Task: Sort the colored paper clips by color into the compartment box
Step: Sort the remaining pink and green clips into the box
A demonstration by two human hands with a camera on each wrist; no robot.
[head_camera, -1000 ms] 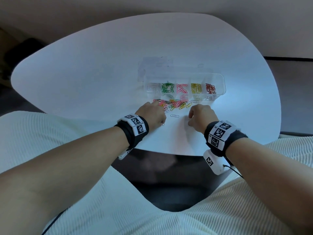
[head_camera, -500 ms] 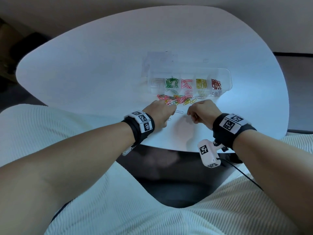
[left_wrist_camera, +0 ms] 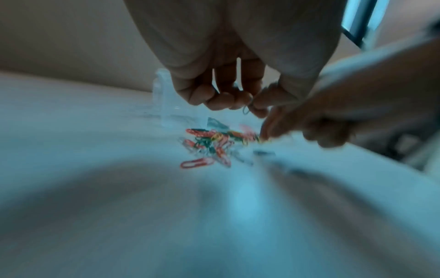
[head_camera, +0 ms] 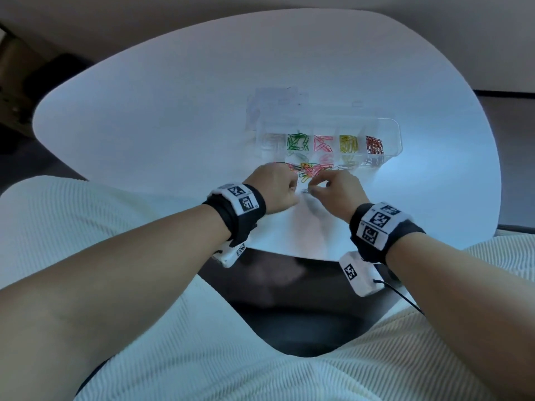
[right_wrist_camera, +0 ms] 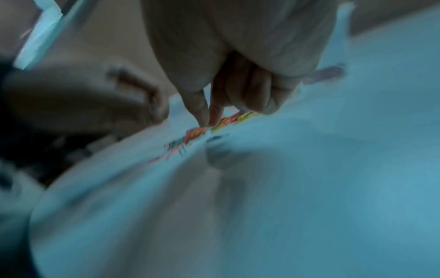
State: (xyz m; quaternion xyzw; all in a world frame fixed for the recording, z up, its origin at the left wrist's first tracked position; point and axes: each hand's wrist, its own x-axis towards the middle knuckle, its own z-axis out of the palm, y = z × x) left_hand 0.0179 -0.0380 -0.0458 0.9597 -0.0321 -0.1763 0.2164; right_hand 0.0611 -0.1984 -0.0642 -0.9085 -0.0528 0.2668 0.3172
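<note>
1. Compartment box (head_camera: 389, 131), clear plastic, on the table (head_camera: 173, 117) beyond both hands; its compartments already hold sorted groups: pale or clear, green, pink, yellow and red clips, one colour each.
2. Unsorted pile (head_camera: 311, 170) of mixed paper clips, just past the fingertips of both hands and just short of the box; red, green, pink and yellow remain in it; the sorting is judged partly done, with a fair share left.
3. Left hand (head_camera: 275, 188): fingers curled, thumb and forefinger pinching a small pale clip (left_wrist_camera: 246, 110) above the pile.
4. Right hand (head_camera: 335, 191): thumb and forefinger brought together at the near edge of the pile; whether a clip is between them cannot be told through the blur.
</note>
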